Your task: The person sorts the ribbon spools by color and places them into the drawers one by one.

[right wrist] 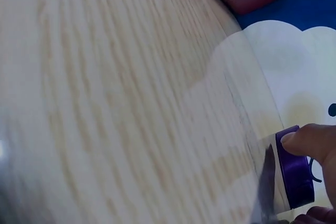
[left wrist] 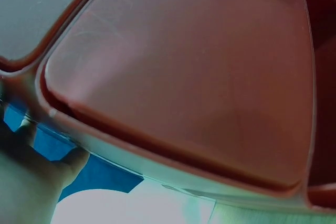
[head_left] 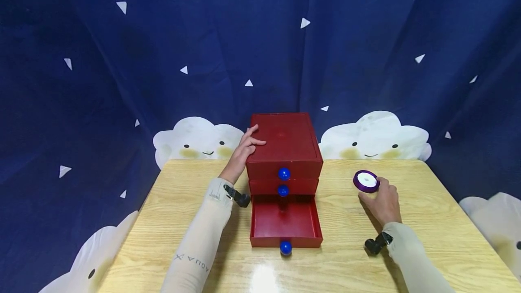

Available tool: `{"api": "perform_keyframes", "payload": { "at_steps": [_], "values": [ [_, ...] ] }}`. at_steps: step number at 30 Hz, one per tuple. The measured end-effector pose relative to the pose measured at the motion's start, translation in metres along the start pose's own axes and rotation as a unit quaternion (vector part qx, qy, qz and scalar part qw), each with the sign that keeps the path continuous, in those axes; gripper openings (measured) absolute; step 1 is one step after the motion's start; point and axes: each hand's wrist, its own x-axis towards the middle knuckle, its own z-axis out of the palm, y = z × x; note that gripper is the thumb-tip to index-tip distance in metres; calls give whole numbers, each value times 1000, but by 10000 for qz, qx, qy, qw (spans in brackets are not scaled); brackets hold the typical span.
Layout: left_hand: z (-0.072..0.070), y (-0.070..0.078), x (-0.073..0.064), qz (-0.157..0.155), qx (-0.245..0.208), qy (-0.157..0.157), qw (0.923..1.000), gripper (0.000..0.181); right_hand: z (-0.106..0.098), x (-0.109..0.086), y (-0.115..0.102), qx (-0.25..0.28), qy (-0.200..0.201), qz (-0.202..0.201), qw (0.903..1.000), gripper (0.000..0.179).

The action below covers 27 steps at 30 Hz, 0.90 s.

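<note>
A small red chest of drawers stands at the table's middle, its bottom drawer pulled out and showing a bare red floor. My left hand rests on the chest's upper left edge, fingers stretched onto the top; in the left wrist view the thumb lies along the side wall. To the right of the chest, my right hand holds a roll of purple ribbon with a white center. The right wrist view shows the thumb pressed on the ribbon roll's purple outer face.
Blue ball knobs sit on the top drawer, the middle drawer and the pulled-out one. The light wooden table meets a dark blue curtain with white clouds and triangles behind it.
</note>
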Motion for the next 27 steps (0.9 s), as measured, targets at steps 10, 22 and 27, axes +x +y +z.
{"api": "perform_keyframes", "payload": {
  "at_steps": [10,22,27],
  "values": [
    [0,-1,0,-78,-26,28,10000,37,1,8,3,84,-125,78,9999,91],
    [1,-2,-1,-14,1,37,10000,37,3,17,2,-184,-212,49,9996,98],
    [1,-3,0,35,6,32,10000,37,6,23,3,-289,-238,125,9992,101]
  ]
}}
